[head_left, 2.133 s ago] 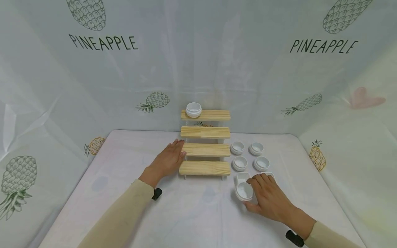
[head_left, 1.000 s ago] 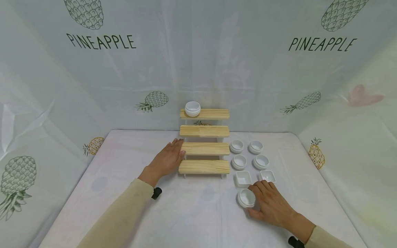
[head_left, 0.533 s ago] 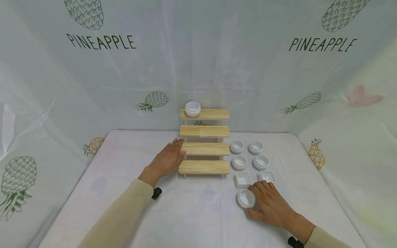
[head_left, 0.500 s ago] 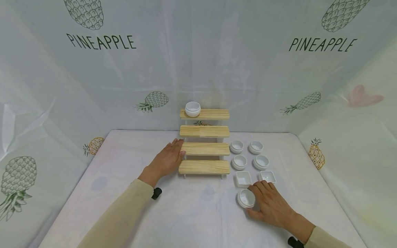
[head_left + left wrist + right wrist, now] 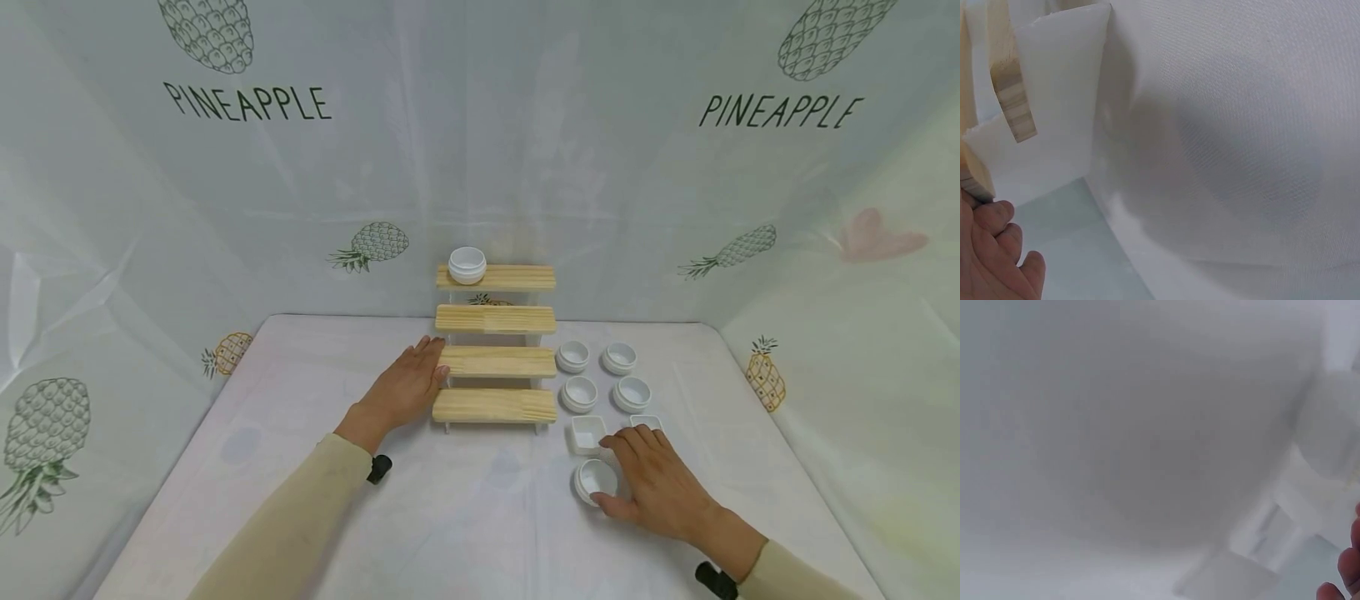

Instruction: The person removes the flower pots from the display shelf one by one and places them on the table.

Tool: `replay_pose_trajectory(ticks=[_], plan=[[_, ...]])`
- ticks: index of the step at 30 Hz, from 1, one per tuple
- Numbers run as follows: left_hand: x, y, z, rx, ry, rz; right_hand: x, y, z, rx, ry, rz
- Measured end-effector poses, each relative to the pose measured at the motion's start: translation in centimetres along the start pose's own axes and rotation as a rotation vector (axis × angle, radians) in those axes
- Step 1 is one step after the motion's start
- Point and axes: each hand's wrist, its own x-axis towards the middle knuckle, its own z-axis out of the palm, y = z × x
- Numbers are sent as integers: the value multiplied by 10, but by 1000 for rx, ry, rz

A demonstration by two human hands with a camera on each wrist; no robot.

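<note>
My left hand rests against the left side of a four-step stand with wooden planks. Its fingers look straight, with the thumb beside a plank's end; the left wrist view shows fingertips by a plank end. My right hand is spread beside a white round bowl on the table. The thumb overlaps the bowl's near right rim and the fingers stand apart from it. Behind the bowl sits a white square dish; another square dish is partly hidden by the fingers.
Several white round bowls stand in two rows right of the stand. One more white bowl sits at the left end of the top plank. A pale pineapple-print sheet hangs behind the table.
The right hand first brought the round bowl down to the table in front of the square dishes. Now its fingers have spread off the bowl. The left hand stays at the stand.
</note>
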Motion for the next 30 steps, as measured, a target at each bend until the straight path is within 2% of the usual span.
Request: replay_pose_trajectory(ticks=[4, 8, 15, 19, 25, 30], plan=[[0, 0, -1, 27, -7, -1, 24, 8, -11, -7, 24, -2], [-1, -1, -2, 69, -12, 3, 55, 12, -18, -38, 42, -16], [-1, 1, -4, 121, -22, 9, 126, 15, -26, -90, 125, -85], [-2, 4, -7, 133, -19, 7, 172, 16, -33, -122, 143, -91], [-2, 4, -8, 174, -23, 13, 236, 8, -44, -157, 82, -22], [-1, 2, -7, 189, -19, 20, 279, -3, -46, -150, -3, 63]])
